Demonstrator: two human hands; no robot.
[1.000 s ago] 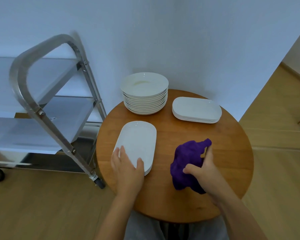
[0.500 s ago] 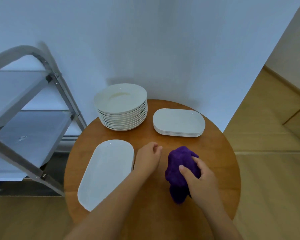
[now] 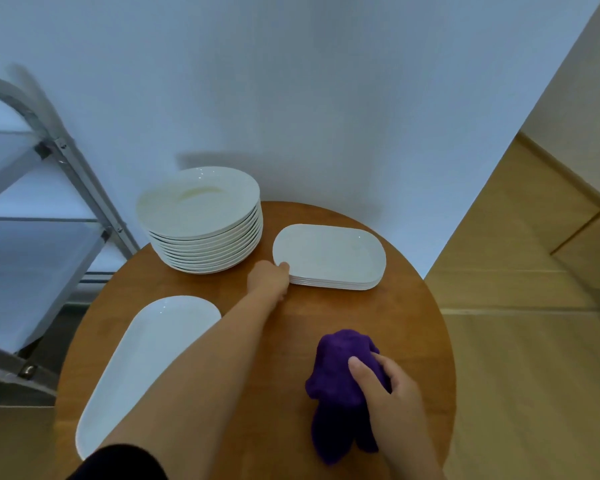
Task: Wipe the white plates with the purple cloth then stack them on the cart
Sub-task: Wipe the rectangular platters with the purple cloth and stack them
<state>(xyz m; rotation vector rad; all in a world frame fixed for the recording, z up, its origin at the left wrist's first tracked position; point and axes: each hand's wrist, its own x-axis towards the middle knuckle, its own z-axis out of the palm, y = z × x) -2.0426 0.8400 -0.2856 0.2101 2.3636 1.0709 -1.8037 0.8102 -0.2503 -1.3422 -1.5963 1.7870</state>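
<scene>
On the round wooden table (image 3: 413, 323), my right hand (image 3: 388, 389) grips the bunched purple cloth (image 3: 340, 365) near the front right. My left hand (image 3: 269, 277) is stretched to the back, its thumb on the left rim of a low stack of white oblong plates (image 3: 329, 254) and its fingers curled at the stack's edge. A single white oblong plate (image 3: 153, 358) lies at the front left, partly under my left forearm. A tall stack of round white plates (image 3: 198, 206) stands at the back left.
The metal cart (image 3: 32, 265) with grey shelves stands left of the table, its slanted frame close to the round plates. A pale wall rises right behind the table. Wooden floor lies to the right.
My left hand has left the front oblong plate and reached back to the rim of the oblong stack. My right hand has bunched the cloth and drawn it nearer. The camera has leaned forward.
</scene>
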